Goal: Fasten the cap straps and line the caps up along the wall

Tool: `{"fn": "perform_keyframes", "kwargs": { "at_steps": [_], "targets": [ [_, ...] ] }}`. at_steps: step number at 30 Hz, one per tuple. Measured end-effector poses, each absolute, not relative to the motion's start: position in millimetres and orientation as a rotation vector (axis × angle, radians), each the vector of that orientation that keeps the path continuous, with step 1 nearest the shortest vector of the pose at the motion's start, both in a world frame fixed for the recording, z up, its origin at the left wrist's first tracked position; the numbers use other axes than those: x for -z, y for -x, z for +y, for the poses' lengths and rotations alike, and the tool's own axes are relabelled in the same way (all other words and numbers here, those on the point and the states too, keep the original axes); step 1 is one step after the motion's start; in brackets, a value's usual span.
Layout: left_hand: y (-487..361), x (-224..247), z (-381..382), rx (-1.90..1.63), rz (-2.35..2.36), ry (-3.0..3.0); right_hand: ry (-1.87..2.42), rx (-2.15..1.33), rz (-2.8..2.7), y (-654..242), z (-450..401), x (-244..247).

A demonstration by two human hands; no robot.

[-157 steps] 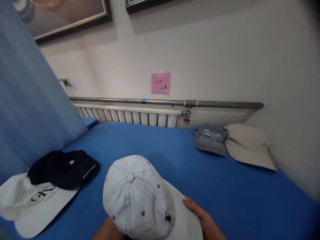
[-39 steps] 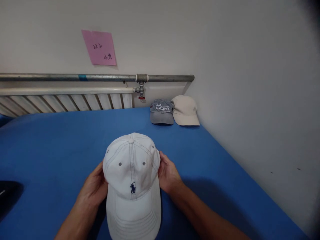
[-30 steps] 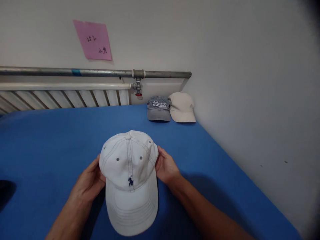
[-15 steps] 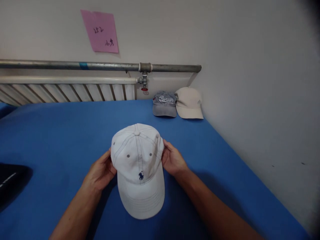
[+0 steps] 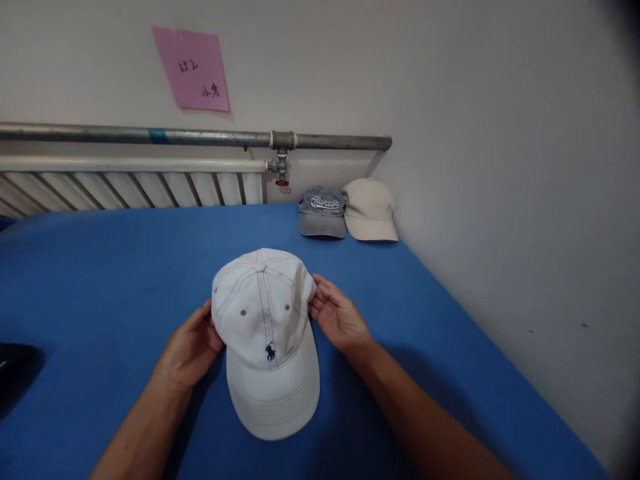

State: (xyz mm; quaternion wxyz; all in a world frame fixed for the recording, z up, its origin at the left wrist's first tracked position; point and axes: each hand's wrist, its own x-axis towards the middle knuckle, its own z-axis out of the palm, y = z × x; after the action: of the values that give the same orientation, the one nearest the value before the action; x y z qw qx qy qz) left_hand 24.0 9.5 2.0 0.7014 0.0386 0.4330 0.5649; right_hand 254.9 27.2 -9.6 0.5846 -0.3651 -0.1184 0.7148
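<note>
A white baseball cap (image 5: 265, 313) with a small dark blue rider emblem and grey stitching is in front of me, its brim pointing toward me. My left hand (image 5: 193, 350) holds the cap's left edge, its fingertips partly hidden behind the crown. On the opposite side my right hand (image 5: 343, 317) has its fingers at the rear right edge, partly tucked behind the fabric. Whether the cap rests on the blue surface (image 5: 125, 267) or hangs slightly above it, I cannot tell.
Against the far wall sit a grey cap (image 5: 323, 213) with white lettering and a beige cap (image 5: 371, 210), side by side. A black item (image 5: 17, 363) lies at the left edge. Behind are a white radiator (image 5: 150, 190), a metal pipe (image 5: 200, 138) and a pink note (image 5: 193, 70).
The whole view has shifted, so most things appear further left. My right hand's fingers look somewhat looser at the cap's edge. The cap keeps its orientation.
</note>
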Motion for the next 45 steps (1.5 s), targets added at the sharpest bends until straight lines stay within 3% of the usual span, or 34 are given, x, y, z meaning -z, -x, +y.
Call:
{"fn": "perform_keyframes", "kwargs": {
  "at_steps": [27,45],
  "targets": [
    [-18,12,15,-1.215,1.138,-0.411,0.879,-1.649,-0.444,-266,34,16],
    [-21,14,12,-1.207,1.380,-0.587,1.229,-1.274,-0.671,-273,28,21]
  ]
}}
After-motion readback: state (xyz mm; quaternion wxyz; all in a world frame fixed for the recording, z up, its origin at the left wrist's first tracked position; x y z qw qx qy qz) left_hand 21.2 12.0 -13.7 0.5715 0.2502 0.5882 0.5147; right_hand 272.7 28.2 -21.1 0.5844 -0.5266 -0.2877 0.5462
